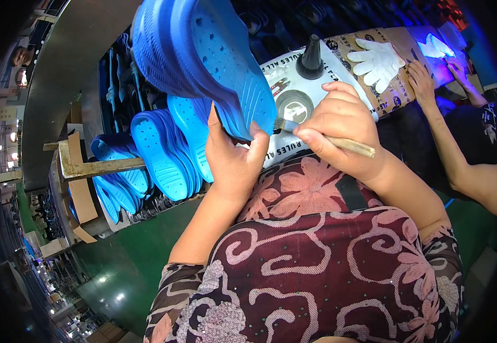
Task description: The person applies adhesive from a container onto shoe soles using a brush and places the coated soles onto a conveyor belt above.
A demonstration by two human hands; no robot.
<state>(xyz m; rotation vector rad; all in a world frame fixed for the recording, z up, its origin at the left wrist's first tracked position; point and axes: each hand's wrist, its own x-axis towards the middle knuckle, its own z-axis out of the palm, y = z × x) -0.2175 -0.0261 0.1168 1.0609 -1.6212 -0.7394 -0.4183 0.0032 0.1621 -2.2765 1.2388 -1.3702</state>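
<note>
My left hand [232,157] is closed around the near end of a stack of blue shoe soles [225,48], raised and tilted in front of me. Small holes dot the top sole, and ridges cross it near its lower end. In my right hand [340,128] is a brush [348,146] with a worn wooden handle. Its bristles are at the edge of the top sole, close to my left thumb; I cannot tell if they touch it. Behind the brush, a round dark-rimmed dish [293,107] sits on a white printed sheet [277,150]. A black cone-shaped bottle [311,60] stands beyond it.
More stacked blue soles [160,154] lean at the left by a wooden bar [102,168]. A white glove [376,63] lies on brown-taped cardboard [400,94] at the right. Further right, a co-worker's arms [446,137] reach toward a blue-lit spot. The floor [128,268] is green.
</note>
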